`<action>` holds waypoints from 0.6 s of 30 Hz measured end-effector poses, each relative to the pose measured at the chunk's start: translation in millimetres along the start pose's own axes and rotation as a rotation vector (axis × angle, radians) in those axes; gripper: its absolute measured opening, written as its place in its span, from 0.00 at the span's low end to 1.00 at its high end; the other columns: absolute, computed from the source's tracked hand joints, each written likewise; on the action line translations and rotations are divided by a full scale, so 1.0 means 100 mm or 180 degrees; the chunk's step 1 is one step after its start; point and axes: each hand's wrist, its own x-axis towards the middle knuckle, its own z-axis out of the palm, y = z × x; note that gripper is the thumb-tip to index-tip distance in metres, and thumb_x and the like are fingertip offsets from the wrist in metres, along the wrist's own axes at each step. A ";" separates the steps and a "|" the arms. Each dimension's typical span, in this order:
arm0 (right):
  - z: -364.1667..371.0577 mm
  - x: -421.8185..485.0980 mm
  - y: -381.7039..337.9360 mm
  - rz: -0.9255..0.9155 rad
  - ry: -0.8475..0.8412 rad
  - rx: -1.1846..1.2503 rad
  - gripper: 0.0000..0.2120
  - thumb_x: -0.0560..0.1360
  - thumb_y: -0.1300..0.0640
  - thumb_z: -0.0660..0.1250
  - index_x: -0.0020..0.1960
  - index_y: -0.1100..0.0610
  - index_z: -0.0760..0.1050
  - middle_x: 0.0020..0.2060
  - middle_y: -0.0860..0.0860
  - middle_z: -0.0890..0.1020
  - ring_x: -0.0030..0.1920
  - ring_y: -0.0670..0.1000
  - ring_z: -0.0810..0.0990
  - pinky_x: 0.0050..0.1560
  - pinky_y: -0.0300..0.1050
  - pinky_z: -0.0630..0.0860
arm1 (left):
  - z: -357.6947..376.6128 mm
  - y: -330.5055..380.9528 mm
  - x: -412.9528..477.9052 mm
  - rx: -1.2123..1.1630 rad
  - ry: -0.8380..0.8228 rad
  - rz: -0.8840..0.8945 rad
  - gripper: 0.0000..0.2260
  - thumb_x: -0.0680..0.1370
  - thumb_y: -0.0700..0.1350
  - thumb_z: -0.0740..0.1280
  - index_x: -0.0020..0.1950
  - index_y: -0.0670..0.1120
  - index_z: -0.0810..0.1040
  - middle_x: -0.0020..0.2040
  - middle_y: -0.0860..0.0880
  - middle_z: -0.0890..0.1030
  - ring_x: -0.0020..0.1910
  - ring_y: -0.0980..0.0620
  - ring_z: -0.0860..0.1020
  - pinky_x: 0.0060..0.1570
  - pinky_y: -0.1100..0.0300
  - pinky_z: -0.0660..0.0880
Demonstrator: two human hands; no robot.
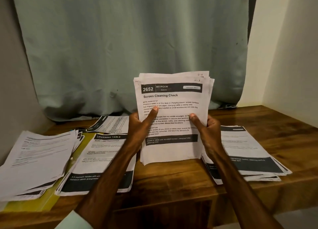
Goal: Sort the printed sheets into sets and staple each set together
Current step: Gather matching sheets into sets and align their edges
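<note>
Four piles of sheets lie on the bench (268,123), so I judge sorting approx. half done and stapling not begun (no stapler in my view, and I can't tell if any pile has a staple).

Both hands are grasping the unsorted stack (172,96), the task's main thing, upright at centre with its lower edge seemingly resting on the wood. The left hand (139,125) curls round the stack's left side with the thumb across the text; the right hand (210,129) does the same on the other side. The top sheet reads "2652 Bedroom, Screen Cleaning Check". Edges at the top are fanned and uneven, i.e. not squared up.

The left pile (34,160) is loose and splayed. The "Dressing Table" pile (101,160) sits just beside it, partly over a yellow folder (49,201). A back pile (111,123) lies behind that, and the right pile (246,153) is near my right wrist.

Sheets are thin white paper w/ black header and footer bands, a bit curled and creased. The bench is dark glossy wood with visible grain. A soft, wrinkled grey-green curtain (129,48) hangs behind it.
</note>
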 end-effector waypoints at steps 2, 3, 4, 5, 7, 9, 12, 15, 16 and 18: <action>0.03 0.01 -0.05 -0.0065 0.0049 0.0057 0.04 0.79 0.58 0.71 0.53 0.52 0.80 0.44 0.42 0.88 0.47 0.45 0.87 0.39 0.37 0.82 | 0.04 0.06 0.01 -0.0045 0.0059 0.0087 0.04 0.79 0.47 0.73 0.52 0.51 0.80 0.42 0.56 0.87 0.41 0.55 0.87 0.35 0.63 0.81; 0.03 0.02 -0.07 -0.0082 0.0057 0.0099 0.04 0.79 0.58 0.70 0.53 0.52 0.79 0.43 0.41 0.88 0.46 0.45 0.87 0.39 0.37 0.82 | 0.06 0.09 0.00 -0.0065 0.0060 0.0121 0.04 0.79 0.47 0.72 0.52 0.51 0.79 0.40 0.58 0.87 0.40 0.56 0.86 0.34 0.64 0.80; 0.03 0.02 -0.08 -0.0089 0.0054 0.0142 0.04 0.79 0.58 0.70 0.53 0.52 0.79 0.43 0.41 0.88 0.46 0.46 0.87 0.39 0.37 0.82 | 0.07 0.10 0.01 -0.0060 0.0057 0.0149 0.04 0.79 0.47 0.72 0.51 0.51 0.79 0.39 0.60 0.86 0.39 0.58 0.86 0.33 0.65 0.80; 0.04 0.02 -0.08 -0.0074 0.0046 0.0176 0.04 0.79 0.57 0.70 0.53 0.52 0.79 0.44 0.41 0.88 0.47 0.46 0.87 0.39 0.38 0.82 | 0.07 0.12 0.00 -0.0046 0.0055 0.0159 0.04 0.79 0.47 0.72 0.51 0.52 0.78 0.37 0.61 0.86 0.38 0.59 0.86 0.33 0.67 0.79; 0.03 0.02 -0.07 -0.0013 0.0004 0.0206 0.06 0.78 0.56 0.71 0.55 0.52 0.80 0.46 0.43 0.88 0.48 0.48 0.88 0.40 0.40 0.83 | 0.05 0.13 -0.01 0.0004 0.0044 0.0194 0.05 0.79 0.47 0.73 0.50 0.52 0.78 0.36 0.62 0.85 0.38 0.61 0.85 0.32 0.68 0.78; 0.03 0.02 -0.06 0.0008 -0.0008 0.0207 0.10 0.77 0.53 0.71 0.58 0.52 0.80 0.48 0.45 0.88 0.49 0.49 0.88 0.42 0.43 0.84 | 0.01 0.15 0.00 0.0040 0.0106 0.0254 0.05 0.78 0.47 0.73 0.51 0.51 0.79 0.38 0.61 0.86 0.39 0.60 0.86 0.32 0.68 0.79; 0.06 0.09 -0.16 -0.0091 0.0083 0.0226 0.11 0.78 0.52 0.71 0.59 0.51 0.79 0.48 0.44 0.88 0.48 0.48 0.88 0.43 0.44 0.85 | 0.00 0.28 0.08 0.0096 0.0271 0.0472 0.07 0.78 0.51 0.72 0.52 0.50 0.81 0.41 0.56 0.87 0.41 0.55 0.87 0.35 0.62 0.82; 0.16 0.21 -0.36 -0.0293 0.0182 0.0223 0.08 0.78 0.49 0.70 0.55 0.50 0.80 0.45 0.45 0.88 0.46 0.50 0.88 0.40 0.42 0.84 | 0.06 0.50 0.19 0.0153 0.0377 0.0768 0.13 0.78 0.55 0.71 0.46 0.45 0.81 0.39 0.50 0.87 0.37 0.52 0.86 0.35 0.63 0.80; 0.20 0.25 -0.43 -0.0367 0.0252 0.0190 0.08 0.78 0.48 0.70 0.53 0.50 0.80 0.44 0.45 0.88 0.45 0.50 0.88 0.39 0.42 0.83 | 0.09 0.56 0.23 0.0203 0.0447 0.0825 0.15 0.79 0.55 0.70 0.43 0.44 0.80 0.36 0.50 0.85 0.35 0.53 0.85 0.34 0.64 0.79; 0.27 0.36 -0.58 -0.0496 0.0410 0.0053 0.11 0.78 0.44 0.69 0.48 0.52 0.80 0.39 0.46 0.87 0.41 0.49 0.87 0.38 0.39 0.82 | 0.13 0.66 0.31 0.0338 0.0614 0.0914 0.20 0.80 0.57 0.70 0.39 0.41 0.77 0.31 0.50 0.82 0.30 0.56 0.81 0.32 0.65 0.76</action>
